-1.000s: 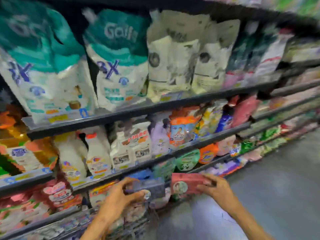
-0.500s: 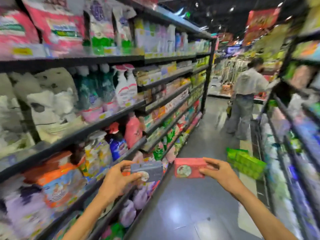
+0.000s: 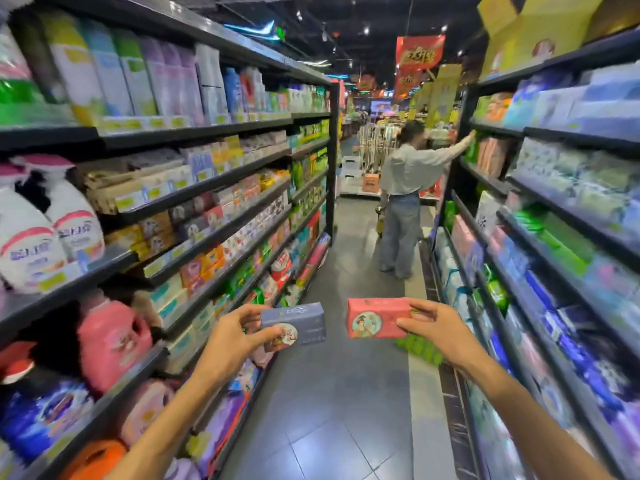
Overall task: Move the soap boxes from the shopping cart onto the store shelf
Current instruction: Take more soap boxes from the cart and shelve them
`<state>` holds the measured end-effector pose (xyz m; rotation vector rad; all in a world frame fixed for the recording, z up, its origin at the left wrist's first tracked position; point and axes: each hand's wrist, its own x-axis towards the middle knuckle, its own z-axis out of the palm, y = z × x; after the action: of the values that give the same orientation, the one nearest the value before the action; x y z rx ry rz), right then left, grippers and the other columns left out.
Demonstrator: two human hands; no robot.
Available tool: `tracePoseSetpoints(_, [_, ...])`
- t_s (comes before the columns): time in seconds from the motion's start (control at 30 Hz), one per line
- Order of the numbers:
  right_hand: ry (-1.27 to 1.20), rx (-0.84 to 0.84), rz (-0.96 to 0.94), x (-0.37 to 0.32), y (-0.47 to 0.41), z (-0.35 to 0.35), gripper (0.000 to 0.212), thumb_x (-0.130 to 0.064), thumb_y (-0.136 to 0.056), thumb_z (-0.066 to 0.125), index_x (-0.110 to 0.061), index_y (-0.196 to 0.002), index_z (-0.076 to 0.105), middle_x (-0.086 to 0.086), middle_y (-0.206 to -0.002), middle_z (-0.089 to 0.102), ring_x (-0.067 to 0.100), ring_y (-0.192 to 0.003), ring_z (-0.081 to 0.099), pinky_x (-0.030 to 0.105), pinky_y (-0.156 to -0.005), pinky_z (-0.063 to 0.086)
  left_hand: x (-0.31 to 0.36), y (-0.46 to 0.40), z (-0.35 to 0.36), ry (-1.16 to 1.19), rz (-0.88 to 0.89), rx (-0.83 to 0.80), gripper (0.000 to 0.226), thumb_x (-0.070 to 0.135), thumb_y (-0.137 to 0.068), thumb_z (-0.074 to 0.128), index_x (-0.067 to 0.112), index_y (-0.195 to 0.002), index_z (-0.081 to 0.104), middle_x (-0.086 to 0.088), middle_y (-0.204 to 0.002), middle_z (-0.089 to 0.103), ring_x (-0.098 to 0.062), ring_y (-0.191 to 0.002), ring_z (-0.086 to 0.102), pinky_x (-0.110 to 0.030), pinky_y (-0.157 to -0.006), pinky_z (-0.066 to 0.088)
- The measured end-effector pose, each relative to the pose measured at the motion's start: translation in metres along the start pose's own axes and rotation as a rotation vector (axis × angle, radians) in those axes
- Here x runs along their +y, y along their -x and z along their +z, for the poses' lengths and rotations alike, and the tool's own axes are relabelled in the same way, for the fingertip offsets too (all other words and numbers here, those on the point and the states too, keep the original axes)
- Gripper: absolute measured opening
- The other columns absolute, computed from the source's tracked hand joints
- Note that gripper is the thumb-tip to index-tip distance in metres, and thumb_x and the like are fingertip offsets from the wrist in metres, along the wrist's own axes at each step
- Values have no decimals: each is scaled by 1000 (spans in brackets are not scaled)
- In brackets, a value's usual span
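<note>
Since a second ago the view has swung from facing the left shelving head-on to looking straight down the aisle, so shelves now run along both sides and the grey floor (image 3: pixel 332 393) lies open ahead. Half a second ago the turn was already under way; now the other shopper (image 3: pixel 403 202) stands nearer the middle of the view and reaches an arm up to the right-hand shelves (image 3: pixel 554 216). Both boxes have stayed in the same grips throughout.

The shopping cart cannot be seen anywhere. Much of the stock on the left-hand shelves (image 3: pixel 194 192) is smeared by motion blur, and its labels are unreadable (the print on the two boxes is too small to read as well). Both forearms are cut off by the lower edge of the view.

The left hand (image 3: pixel 232 337) is closed around the blue-grey soap box (image 3: pixel 294 327), thumb on its front face and fingers behind its left end. The right hand (image 3: pixel 440 330) pinches the pink soap box (image 3: pixel 375 318) by its right end, thumb below and fingers along the top. The boxes are held side by side, apart from each other, in mid-air above the floor and between the two shelf runs, neither touching a shelf
</note>
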<state>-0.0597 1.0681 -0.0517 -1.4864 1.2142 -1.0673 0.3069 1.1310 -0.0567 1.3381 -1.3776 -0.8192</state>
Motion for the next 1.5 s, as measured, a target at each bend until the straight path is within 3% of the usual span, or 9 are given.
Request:
tracePoseSetpoints(0.23, [-25, 20, -24, 9, -157, -12, 42, 6, -81, 73, -14, -117, 65, 3, -97, 78, 12, -90, 73, 19, -79, 57, -20, -165, 28, -61, 102, -14, 34, 22, -74, 87, 17, -104, 71, 10, -94, 78, -7, -85, 73, -20, -75, 58])
tracePoseSetpoints(0.37, [-9, -3, -51, 3, -257, -5, 44, 11, -81, 71, -3, -123, 63, 13, -102, 76, 17, -91, 71, 25, -85, 59, -29, -260, 26, -81, 111, 10, 36, 27, -74, 87, 18, -105, 71, 11, -96, 77, -4, -88, 72, -18, -77, 56])
tracePoseSetpoints(0.53, [39, -64, -79, -3, -377, 15, 39, 6, -81, 74, -10, -117, 67, 1, -95, 78, 10, -88, 72, 19, -82, 57, -40, -356, 11, -143, 105, 64, 34, 28, -78, 84, 19, -108, 70, 9, -97, 76, -6, -88, 72, -15, -69, 54])
tracePoseSetpoints(0.73, [43, -246, -147, 6, -527, 59, 40, -4, -82, 77, -16, -119, 68, -1, -100, 77, 8, -94, 71, 21, -89, 55, -83, -437, -24, -248, 9, 263, 34, 33, -74, 88, 28, -104, 71, 12, -97, 77, -6, -90, 72, -37, -85, 57])
tracePoseSetpoints(0.83, [18, -373, -166, 10, -604, 93, 40, 0, -82, 76, -17, -116, 67, -5, -92, 78, 6, -86, 72, 17, -80, 56, -98, -461, -35, -283, -60, 397, 32, 32, -75, 87, 29, -102, 71, 13, -96, 77, -4, -89, 72, -31, -83, 57])
tracePoseSetpoints(0.97, [46, -588, -199, 10, -690, 144, 41, -4, -82, 77, -16, -120, 67, -8, -95, 78, 3, -90, 72, 15, -78, 55, -107, -477, -42, -346, -153, 603, 32, 29, -77, 86, 25, -104, 70, 12, -97, 75, 8, -87, 67, -9, -74, 48])
tracePoseSetpoints(1.2, [16, -893, -290, -13, -754, 248, 34, -4, -86, 73, -22, -112, 61, -16, -98, 67, -10, -89, 62, 5, -68, 49, -111, -466, -64, -389, -315, 904, 32, 35, -77, 85, 29, -104, 70, 13, -101, 76, 0, -95, 70, -26, -87, 53])
tracePoseSetpoints(1.37, [11, -1025, -356, -21, -777, 320, 42, -8, -83, 77, -12, -123, 66, 2, -113, 73, 2, -96, 70, 13, -74, 54, -116, -454, -98, -473, -371, 1052, 39, 48, -74, 84, 32, -106, 69, 14, -105, 74, -2, -100, 69, -35, -92, 56])
tracePoseSetpoints(1.5, [12, -1087, -375, -31, -782, 360, 40, -13, -83, 78, -14, -122, 66, -11, -109, 69, -10, -95, 65, 7, -73, 50, -119, -460, -119, -497, -387, 1115, 40, 43, -76, 83, 27, -110, 68, 14, -103, 74, 3, -96, 68, -29, -89, 55])
